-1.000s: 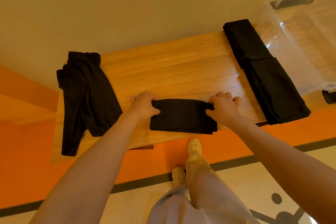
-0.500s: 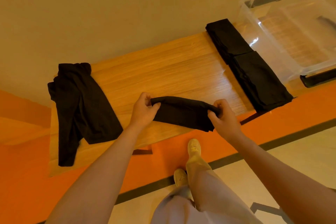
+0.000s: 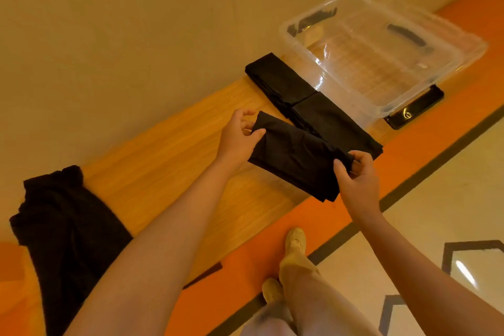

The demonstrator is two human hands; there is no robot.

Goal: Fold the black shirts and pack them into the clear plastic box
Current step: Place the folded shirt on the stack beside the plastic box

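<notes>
Folded shirt point(image 3: 294, 155) now lifted rightward

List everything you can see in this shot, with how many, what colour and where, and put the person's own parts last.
held folded shirt: one, black, gripped at both ends above the table's front edge
folded shirts: two, black, end to end beside the box
unfolded shirt: one, black, crumpled at the table's left end
plastic box: one, clear, no shirts inside, table's right end
phone: one, black, by the box's front
table: one, wooden
left hand: grips the shirt's left end
right hand: pinches its right end
legs and shoes: two, light, on the floor
</notes>
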